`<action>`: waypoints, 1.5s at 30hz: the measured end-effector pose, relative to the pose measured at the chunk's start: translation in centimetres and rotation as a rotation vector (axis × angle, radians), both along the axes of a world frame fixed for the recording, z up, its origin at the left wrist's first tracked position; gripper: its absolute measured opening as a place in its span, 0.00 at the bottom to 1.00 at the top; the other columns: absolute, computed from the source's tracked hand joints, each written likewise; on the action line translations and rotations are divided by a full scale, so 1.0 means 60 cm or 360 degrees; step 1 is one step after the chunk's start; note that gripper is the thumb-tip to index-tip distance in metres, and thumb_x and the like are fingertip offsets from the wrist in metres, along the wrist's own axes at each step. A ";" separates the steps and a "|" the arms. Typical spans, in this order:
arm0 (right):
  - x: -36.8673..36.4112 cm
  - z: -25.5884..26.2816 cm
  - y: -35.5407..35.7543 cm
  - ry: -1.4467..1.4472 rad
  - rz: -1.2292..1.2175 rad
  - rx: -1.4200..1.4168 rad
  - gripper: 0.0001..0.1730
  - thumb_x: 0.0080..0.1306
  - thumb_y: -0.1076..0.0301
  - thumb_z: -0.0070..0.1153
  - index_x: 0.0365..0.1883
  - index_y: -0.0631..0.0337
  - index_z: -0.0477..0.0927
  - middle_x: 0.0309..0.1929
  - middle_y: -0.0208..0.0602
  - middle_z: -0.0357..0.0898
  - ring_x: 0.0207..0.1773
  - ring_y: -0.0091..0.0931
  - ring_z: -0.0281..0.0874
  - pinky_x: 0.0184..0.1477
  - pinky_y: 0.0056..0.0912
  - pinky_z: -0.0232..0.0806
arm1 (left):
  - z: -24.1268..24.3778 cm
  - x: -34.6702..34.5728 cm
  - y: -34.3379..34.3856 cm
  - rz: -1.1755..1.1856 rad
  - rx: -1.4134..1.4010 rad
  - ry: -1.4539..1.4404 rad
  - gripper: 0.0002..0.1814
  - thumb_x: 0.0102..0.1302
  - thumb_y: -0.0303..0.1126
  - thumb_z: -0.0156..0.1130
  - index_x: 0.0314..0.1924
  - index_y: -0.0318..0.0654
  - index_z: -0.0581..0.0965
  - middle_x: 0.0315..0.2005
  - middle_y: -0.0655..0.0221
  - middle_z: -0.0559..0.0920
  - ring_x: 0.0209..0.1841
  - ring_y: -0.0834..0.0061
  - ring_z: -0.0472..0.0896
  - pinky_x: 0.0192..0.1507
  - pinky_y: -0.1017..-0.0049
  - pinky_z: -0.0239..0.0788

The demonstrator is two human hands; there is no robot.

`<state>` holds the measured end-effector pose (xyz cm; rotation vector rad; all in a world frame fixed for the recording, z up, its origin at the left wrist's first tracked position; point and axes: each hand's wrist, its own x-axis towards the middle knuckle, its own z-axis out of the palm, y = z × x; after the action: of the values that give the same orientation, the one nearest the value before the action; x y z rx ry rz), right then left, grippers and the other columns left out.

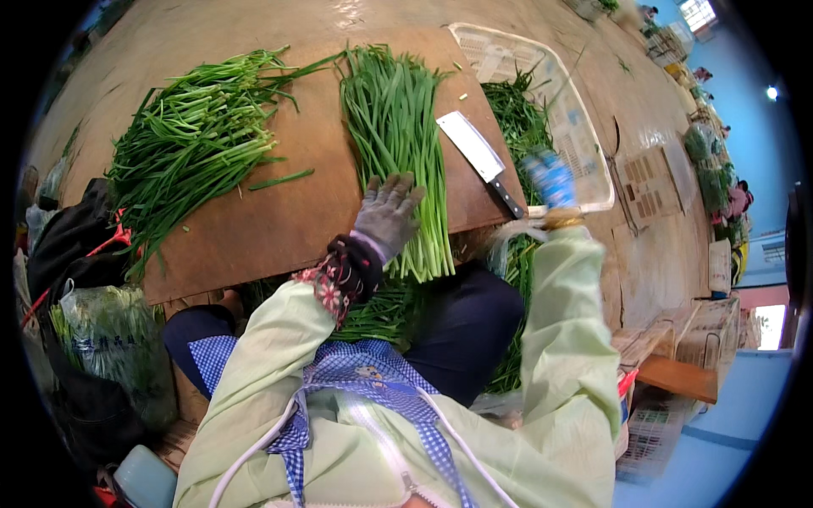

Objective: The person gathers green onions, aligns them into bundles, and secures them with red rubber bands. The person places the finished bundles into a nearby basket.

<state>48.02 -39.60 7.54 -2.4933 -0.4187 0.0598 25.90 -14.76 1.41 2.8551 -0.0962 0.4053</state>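
Note:
My left hand (392, 213), in a grey glove, lies flat with spread fingers on a bunch of flat green leaves with pale stems (400, 127), which look like garlic chives. The stem ends stick out past the near edge of the wooden board (305, 209). My right hand (551, 181), in a blue glove, is motion-blurred over the near side of a white plastic crate (587, 146); whether it grips anything is unclear. Between the hands, a cleaver (473, 147) with a black handle rests on the board. A larger heap of chives (197, 133) covers the board's left side.
Loose greens (517, 114) lie in the crate, and more greens (375, 317) are below the board's near edge. A clear bag of greens (111, 343) stands at the left beside dark cloth (76, 235). Stacked crates (698, 330) are at the right. People are in the distance.

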 end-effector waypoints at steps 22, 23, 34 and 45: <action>-0.189 0.071 0.296 -0.0728 0.1066 0.0055 0.29 0.52 0.71 0.62 0.53 0.65 0.70 0.47 0.50 0.74 0.52 0.40 0.71 0.53 0.37 0.63 | 0.026 -0.095 0.040 0.0770 -0.0742 0.0391 0.43 0.61 0.55 0.47 0.66 0.34 0.47 0.65 0.45 0.48 0.68 0.52 0.45 0.67 0.62 0.35; -0.218 0.096 0.341 -0.0502 0.1141 0.0097 0.29 0.55 0.71 0.59 0.56 0.64 0.68 0.53 0.46 0.71 0.57 0.38 0.67 0.57 0.35 0.60 | 0.015 -0.127 0.060 0.0778 -0.0790 0.0268 0.42 0.62 0.53 0.48 0.66 0.34 0.48 0.64 0.45 0.50 0.68 0.53 0.47 0.67 0.64 0.38; -0.333 0.143 0.867 -0.0711 0.1344 -0.0744 0.64 0.40 0.36 0.63 0.67 0.63 0.47 0.66 0.55 0.49 0.69 0.45 0.45 0.68 0.46 0.41 | -0.019 -0.292 0.283 0.1491 -0.1131 -0.0341 0.25 0.58 0.39 0.56 0.56 0.43 0.68 0.55 0.59 0.70 0.56 0.59 0.69 0.55 0.67 0.62; -0.384 0.096 0.884 -0.0591 0.1151 -0.0999 0.34 0.40 0.49 0.68 0.44 0.57 0.75 0.47 0.44 0.74 0.49 0.41 0.73 0.49 0.41 0.67 | -0.018 -0.293 0.329 0.1375 -0.1742 -0.0354 0.21 0.59 0.36 0.55 0.51 0.35 0.71 0.46 0.52 0.76 0.49 0.55 0.73 0.50 0.67 0.65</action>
<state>25.00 13.46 13.29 -2.7973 -1.6593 0.0140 8.29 4.97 0.35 1.6251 1.0048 0.6530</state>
